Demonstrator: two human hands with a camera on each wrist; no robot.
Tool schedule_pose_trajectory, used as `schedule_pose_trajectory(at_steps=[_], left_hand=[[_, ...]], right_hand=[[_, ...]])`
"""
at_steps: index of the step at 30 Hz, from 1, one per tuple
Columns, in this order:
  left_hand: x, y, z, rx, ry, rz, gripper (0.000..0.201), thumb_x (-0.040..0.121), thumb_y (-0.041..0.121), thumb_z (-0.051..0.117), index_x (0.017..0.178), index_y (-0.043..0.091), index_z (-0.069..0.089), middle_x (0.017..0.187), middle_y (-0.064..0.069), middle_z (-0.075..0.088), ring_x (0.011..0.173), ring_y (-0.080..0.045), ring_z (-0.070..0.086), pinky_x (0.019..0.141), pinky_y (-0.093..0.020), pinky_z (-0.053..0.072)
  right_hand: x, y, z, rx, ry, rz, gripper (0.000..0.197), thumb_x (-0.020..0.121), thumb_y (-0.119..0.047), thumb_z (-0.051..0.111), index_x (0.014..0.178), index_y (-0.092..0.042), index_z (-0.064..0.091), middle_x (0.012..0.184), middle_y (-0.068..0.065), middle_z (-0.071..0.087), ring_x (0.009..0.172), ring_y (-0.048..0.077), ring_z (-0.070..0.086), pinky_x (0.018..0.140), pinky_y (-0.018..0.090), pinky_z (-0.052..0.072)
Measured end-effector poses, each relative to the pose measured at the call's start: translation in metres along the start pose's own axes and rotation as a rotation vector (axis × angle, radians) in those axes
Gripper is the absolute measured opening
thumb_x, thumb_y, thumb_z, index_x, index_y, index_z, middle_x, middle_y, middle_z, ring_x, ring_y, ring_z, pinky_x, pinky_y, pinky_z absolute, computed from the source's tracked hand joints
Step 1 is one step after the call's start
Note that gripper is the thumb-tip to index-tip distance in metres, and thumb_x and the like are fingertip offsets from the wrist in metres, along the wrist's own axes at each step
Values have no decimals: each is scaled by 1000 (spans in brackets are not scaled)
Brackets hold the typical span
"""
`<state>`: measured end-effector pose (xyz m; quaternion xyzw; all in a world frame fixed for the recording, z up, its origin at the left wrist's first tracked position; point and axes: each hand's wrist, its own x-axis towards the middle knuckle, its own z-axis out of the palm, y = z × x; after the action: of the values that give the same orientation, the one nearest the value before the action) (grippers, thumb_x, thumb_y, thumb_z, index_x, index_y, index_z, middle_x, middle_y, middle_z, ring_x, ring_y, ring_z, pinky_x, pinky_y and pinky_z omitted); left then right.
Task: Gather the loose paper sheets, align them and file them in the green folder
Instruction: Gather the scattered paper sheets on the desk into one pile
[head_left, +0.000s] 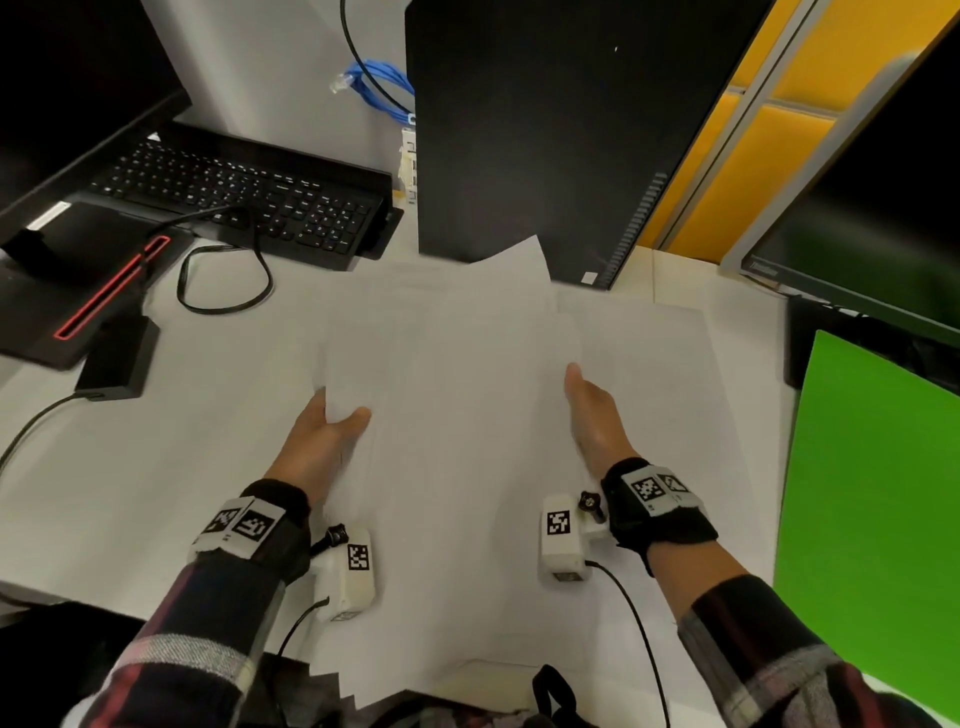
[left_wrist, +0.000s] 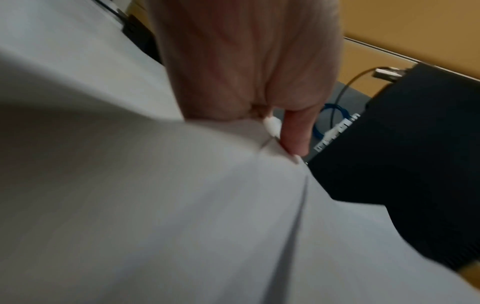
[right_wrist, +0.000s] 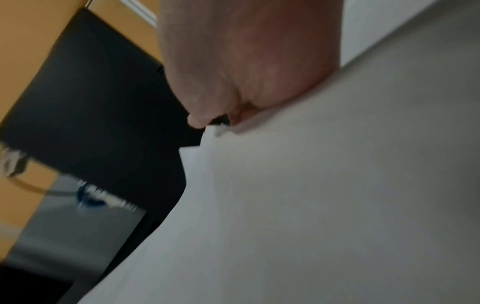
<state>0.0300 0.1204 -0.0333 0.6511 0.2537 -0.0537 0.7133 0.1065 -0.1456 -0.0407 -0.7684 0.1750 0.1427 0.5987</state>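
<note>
Several white paper sheets (head_left: 467, 374) lie fanned and overlapping in the middle of the desk, between my two hands. My left hand (head_left: 340, 415) grips their left side, thumb on top and fingers hidden beneath. My right hand (head_left: 582, 400) holds the right side the same way, thumb over the paper. In the left wrist view my left hand (left_wrist: 285, 139) pinches the sheets (left_wrist: 182, 205). The right wrist view shows my right hand (right_wrist: 207, 123) closed on the sheets' edge (right_wrist: 311, 205). The green folder (head_left: 872, 519) lies flat at the right, apart from both hands.
A black computer tower (head_left: 545, 130) stands right behind the sheets. A keyboard (head_left: 244, 192), a monitor base (head_left: 78, 291), a black power brick (head_left: 117, 361) and a looped cable (head_left: 223, 280) fill the left. A second monitor (head_left: 883, 208) stands behind the folder.
</note>
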Motion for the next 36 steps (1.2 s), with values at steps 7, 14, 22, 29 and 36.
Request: schedule_pose_trajectory(at_steps=[7,14,22,29,36], left_hand=[[2,-11,5,-106,113,44,71,83,9,66,140,31,29,127,-1,56,104,-14,62,85,-26,48],[8,7,6,212,103,51,96,72,23,78,145,28,16,144,-5,32,135,-23,34,108,-36,32],[4,15,26,474,134,134,86,62,50,72,132,10,44,146,-1,11,140,-23,8,118,-42,19],[-9,19,35,165,238,280,78,78,8,71,141,18,26,145,-2,13,117,-11,43,103,-23,37],[-5,27,27,64,32,170,55,77,12,72,127,8,53,112,-3,64,97,-12,63,72,-15,48]], right_hand=[[-8,9,-18,70,-118,-92,28,83,0,63,107,-12,62,103,6,68,84,15,66,69,21,54],[-5,17,-34,289,-200,-84,37,83,-1,61,120,-4,56,98,5,69,75,9,71,69,23,58],[3,21,-39,393,-215,-69,95,22,-48,91,107,-12,64,92,1,75,80,16,73,65,27,59],[1,13,-31,302,-223,21,43,81,1,64,123,2,55,98,9,67,84,22,66,74,32,58],[-12,-22,-38,295,-203,-183,36,72,-11,74,106,-8,64,80,-7,76,76,9,72,72,27,58]])
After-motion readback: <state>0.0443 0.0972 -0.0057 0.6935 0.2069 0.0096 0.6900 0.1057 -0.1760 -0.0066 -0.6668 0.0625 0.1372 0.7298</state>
